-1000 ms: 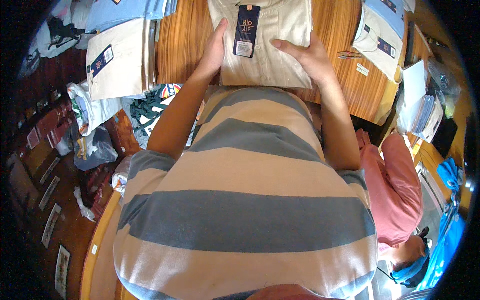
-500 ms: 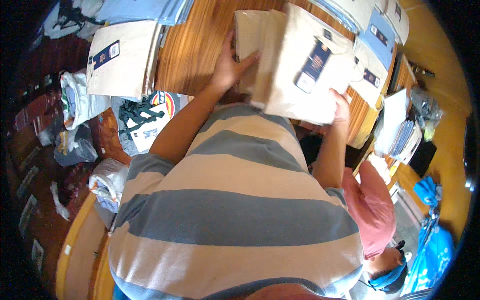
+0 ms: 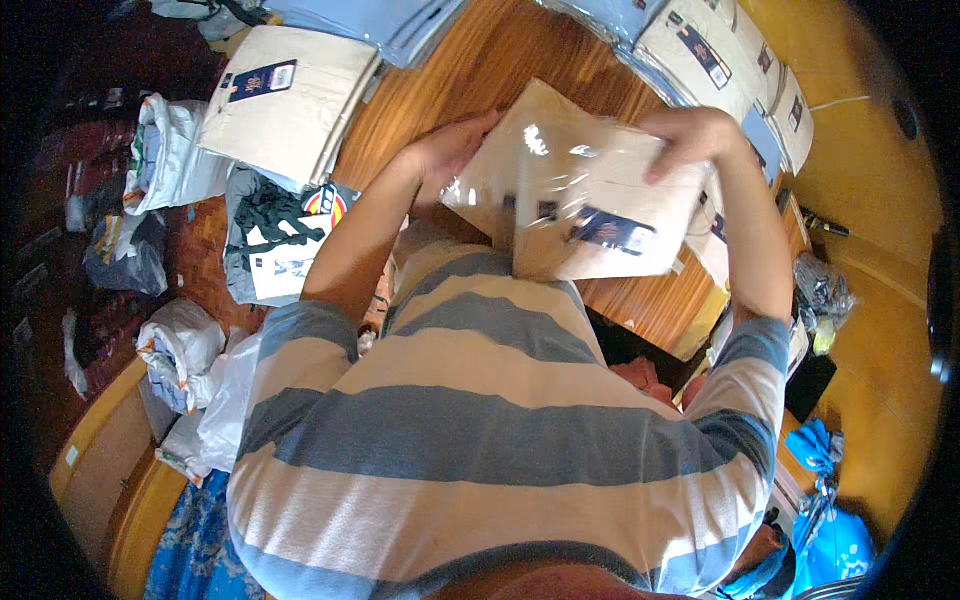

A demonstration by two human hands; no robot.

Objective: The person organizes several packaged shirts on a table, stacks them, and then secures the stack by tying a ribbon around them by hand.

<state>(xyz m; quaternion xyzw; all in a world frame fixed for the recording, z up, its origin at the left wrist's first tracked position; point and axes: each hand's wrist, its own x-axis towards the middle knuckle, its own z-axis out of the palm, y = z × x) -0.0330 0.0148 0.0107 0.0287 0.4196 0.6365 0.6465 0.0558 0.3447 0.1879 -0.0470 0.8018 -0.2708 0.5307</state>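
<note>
A cream folded garment (image 3: 655,205) in a clear plastic bag lies tilted over the near edge of the wooden table, its dark label facing up. My right hand (image 3: 690,135) is closed on its upper right edge, thumb on top. The bag's shiny clear flap (image 3: 540,140) spreads toward the left. Beside that flap is my left hand (image 3: 450,150), smeared by motion, its fingertips partly lost at the plastic edge. Whether it grips the flap I cannot make out.
Packed cream garments (image 3: 290,95) are stacked at the table's left, with light blue ones (image 3: 375,25) behind. More bagged stacks (image 3: 690,55) line the right side of the wooden table (image 3: 425,90). White plastic bags (image 3: 180,350) lie low on the left; blue fabric (image 3: 835,540) is at lower right.
The cream package has turned from nearly upright to lying sideways, its label now lower. My right hand has moved from its lower right edge to its top edge. The person in red is now mostly hidden.
</note>
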